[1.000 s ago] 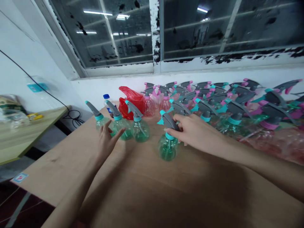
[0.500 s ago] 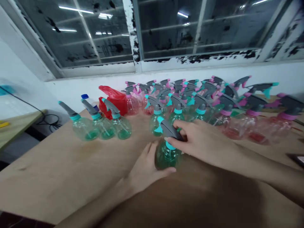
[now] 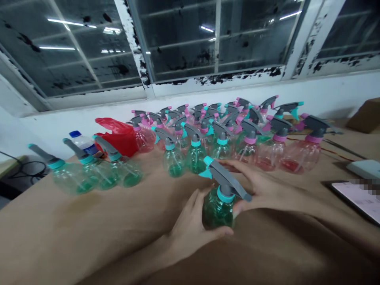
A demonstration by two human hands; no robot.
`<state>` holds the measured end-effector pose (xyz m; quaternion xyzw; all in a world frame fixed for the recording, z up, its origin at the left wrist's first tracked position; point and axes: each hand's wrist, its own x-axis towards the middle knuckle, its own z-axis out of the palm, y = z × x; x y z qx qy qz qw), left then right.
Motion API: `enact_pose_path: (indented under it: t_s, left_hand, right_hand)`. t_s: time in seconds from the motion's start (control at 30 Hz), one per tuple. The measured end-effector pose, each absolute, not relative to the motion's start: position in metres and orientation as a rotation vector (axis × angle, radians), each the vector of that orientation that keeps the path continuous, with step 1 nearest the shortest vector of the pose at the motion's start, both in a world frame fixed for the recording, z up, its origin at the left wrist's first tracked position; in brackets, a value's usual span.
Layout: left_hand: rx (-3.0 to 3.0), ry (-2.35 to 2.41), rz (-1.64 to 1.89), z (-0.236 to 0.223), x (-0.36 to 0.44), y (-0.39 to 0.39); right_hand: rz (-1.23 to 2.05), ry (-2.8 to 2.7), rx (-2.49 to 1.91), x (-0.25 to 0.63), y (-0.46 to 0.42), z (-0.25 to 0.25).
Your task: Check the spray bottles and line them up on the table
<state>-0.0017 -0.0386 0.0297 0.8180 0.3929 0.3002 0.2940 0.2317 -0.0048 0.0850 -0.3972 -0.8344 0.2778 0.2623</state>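
A round green clear spray bottle (image 3: 218,211) with a turquoise collar and a grey trigger head stands upright between my hands. My left hand (image 3: 191,223) is wrapped round the bottle's left side, its thumb across the front. On the other side, my right hand (image 3: 255,184) curves round the bottle, its thumb at the body and its fingers reaching behind the grey head. Those fingertips are partly hidden. Just beyond stand more green spray bottles, the nearest being a turquoise-collared bottle (image 3: 196,156).
Three green bottles (image 3: 109,174) stand at left, by a red plastic bag (image 3: 118,138) and a blue-capped bottle (image 3: 81,140). Pink-collared spray bottles (image 3: 301,156) crowd the back and right. A phone (image 3: 356,198), a white box-like object (image 3: 366,172) and a cardboard box (image 3: 365,116) lie to the right.
My right hand has moved from gripping the grey trigger head to the bottle's right side. My left hand stays round the bottle. The view has turned right.
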Motion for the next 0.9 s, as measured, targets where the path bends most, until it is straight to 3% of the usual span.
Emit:
enact_pose_path:
  t_s: [0.2,0.37,0.57,0.9]
  left_hand:
    - [2.221,1.016,0.809,0.025,0.024,-0.026]
    - [2.244,1.042,0.790,0.028,0.026,-0.019]
    - [2.267,1.009,0.764,0.022,0.020,-0.017]
    - [2.572,1.063,0.348,0.005,-0.011,0.003]
  right_hand:
    - [0.926,-1.982,-0.737,0.203,-0.009,0.088]
    - [1.042,-1.806,-0.791,0.194,-0.012,0.092]
    - [0.933,-1.823,-0.893,0.194,-0.008,0.084]
    - [0.770,-1.862,-0.921,0.194,-0.007,0.080]
